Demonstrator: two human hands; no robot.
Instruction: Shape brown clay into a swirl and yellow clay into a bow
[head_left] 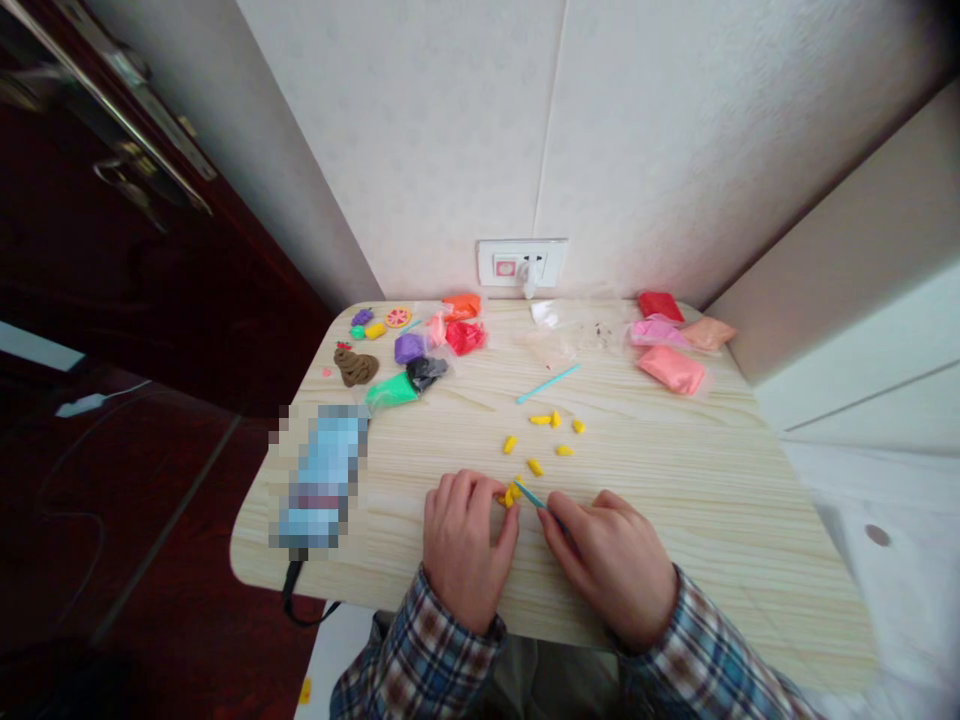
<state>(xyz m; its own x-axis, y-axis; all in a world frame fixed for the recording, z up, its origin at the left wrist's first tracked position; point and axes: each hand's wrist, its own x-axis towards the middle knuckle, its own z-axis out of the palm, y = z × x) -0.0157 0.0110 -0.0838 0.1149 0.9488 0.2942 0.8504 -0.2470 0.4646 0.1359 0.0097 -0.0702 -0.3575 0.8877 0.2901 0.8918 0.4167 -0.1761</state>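
Near the front of the wooden table (720,480), my left hand (465,540) pinches a small piece of yellow modelling clay (511,494) between thumb and fingertips. My right hand (615,560) is closed around a thin blue modelling tool (531,495), whose tip touches that yellow clay. Just beyond the hands lie several small yellow clay pieces (535,467), loosely spread and apart from one another. A second blue tool (549,384) rests farther back. The end of the tool inside my right hand is hidden.
Clay packets, including a green one (393,391) and a salmon-pink one (673,369), lie back left and back right. A coiled brown clay piece (355,367) sits near small clay fruits (375,330). A blurred-out phone (324,480) with a black cable (294,590) lies at left. A wall socket (523,264) is behind.
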